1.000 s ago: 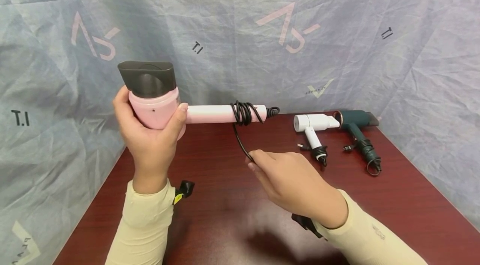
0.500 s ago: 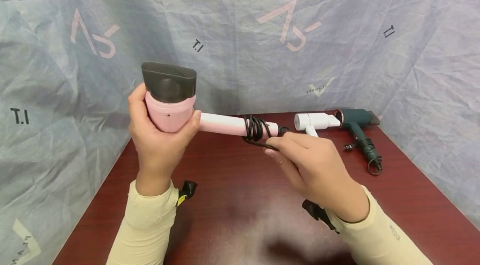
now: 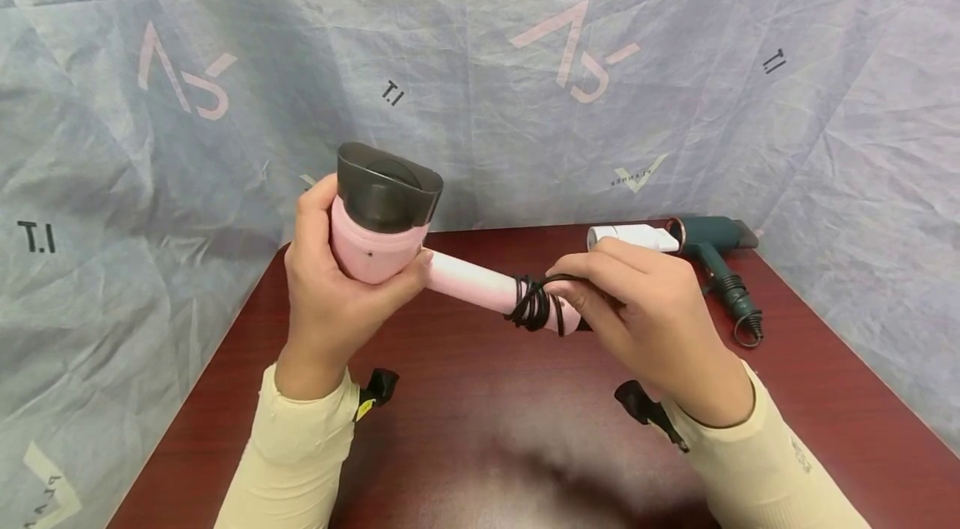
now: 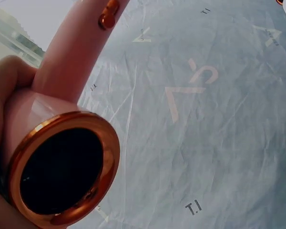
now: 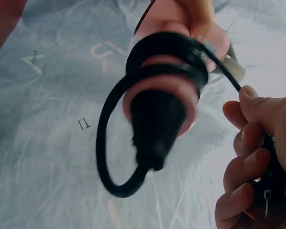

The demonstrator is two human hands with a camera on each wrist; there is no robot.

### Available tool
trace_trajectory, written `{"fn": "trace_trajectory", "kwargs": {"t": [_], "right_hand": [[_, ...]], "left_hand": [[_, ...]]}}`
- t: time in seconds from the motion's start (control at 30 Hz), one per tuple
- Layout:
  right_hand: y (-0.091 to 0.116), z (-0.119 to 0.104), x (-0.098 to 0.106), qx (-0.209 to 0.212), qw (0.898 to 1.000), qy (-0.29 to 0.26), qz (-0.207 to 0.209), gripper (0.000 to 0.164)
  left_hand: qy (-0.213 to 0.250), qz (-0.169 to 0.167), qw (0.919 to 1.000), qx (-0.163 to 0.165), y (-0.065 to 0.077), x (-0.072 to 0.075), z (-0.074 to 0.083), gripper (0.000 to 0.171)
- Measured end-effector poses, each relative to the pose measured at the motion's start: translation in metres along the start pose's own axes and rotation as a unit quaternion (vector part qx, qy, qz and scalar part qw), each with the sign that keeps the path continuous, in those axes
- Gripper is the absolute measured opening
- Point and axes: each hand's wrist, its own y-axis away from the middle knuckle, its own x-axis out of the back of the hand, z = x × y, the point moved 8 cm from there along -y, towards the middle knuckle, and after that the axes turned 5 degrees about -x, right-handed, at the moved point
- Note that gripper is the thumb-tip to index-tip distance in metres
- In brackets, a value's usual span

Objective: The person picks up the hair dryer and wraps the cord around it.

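Observation:
A pink hair dryer is held up above the table, its black flat nozzle pointing up. My left hand grips the dryer's round body, thumb near the base of the handle. In the left wrist view the copper-coloured ring frames the dark rear end. Black cord is wound several times around the handle's far end. My right hand pinches the cord's running part between thumb and forefinger, over the handle's end. In the right wrist view a black plug with metal prongs sits inside the curled fingers.
A white hair dryer, partly behind my right hand, lies at the table's back right. Beside it lies a dark green hair dryer with its cord wound around the handle. Grey printed cloth hangs behind and beside the reddish-brown table.
My left hand has moved right, and the dryer's handle has tilted down toward its cord end. My right hand has carried the cord from below the handle up over it.

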Motion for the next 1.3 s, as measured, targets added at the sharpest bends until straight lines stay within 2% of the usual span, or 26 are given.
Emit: {"fn": "trace_trajectory", "kwargs": {"t": [0.3,0.5,0.57,0.73,0.83,0.93,1.03,1.1,1.17,1.3], "right_hand": [[0.001,0.013,0.0,-0.016,1.0,-0.005,0.002,0.017],[0.003,0.023,-0.002,-0.033,0.999,-0.011,0.003,0.029],[0.004,0.027,-0.005,-0.04,0.999,-0.02,-0.002,0.028],[0.008,0.04,-0.015,-0.063,0.995,-0.071,-0.031,0.01],[0.011,0.047,-0.024,-0.075,0.991,-0.095,-0.052,0.008],[0.013,0.05,-0.029,-0.072,0.991,-0.096,-0.061,0.017],[0.011,0.049,-0.031,-0.056,0.993,-0.091,-0.057,0.033],[0.01,0.046,-0.034,-0.05,0.993,-0.09,-0.059,0.038],[0.011,0.043,-0.038,-0.059,0.991,-0.096,-0.07,0.035],[0.018,0.04,-0.05,-0.096,0.986,-0.099,-0.095,0.014]], "left_hand": [[0.031,-0.013,0.9994,-0.008,-0.002,-0.002,0.009,0.072],[0.065,-0.02,0.9976,0.012,-0.002,-0.001,0.011,0.075],[0.076,-0.018,0.9968,0.016,-0.002,0.0,0.012,0.075],[0.105,-0.002,0.9944,0.002,-0.003,0.003,0.017,0.075],[0.124,0.003,0.9923,-0.009,-0.004,0.003,0.018,0.074],[0.144,0.009,0.9895,-0.006,-0.004,0.002,0.017,0.074],[0.17,0.024,0.9851,0.008,-0.003,0.004,0.014,0.073],[0.19,0.038,0.9808,0.02,-0.002,0.005,0.01,0.073],[0.206,0.054,0.9765,0.029,-0.001,0.007,0.007,0.072],[0.227,0.089,0.969,0.042,0.0,0.011,0.001,0.07]]}}
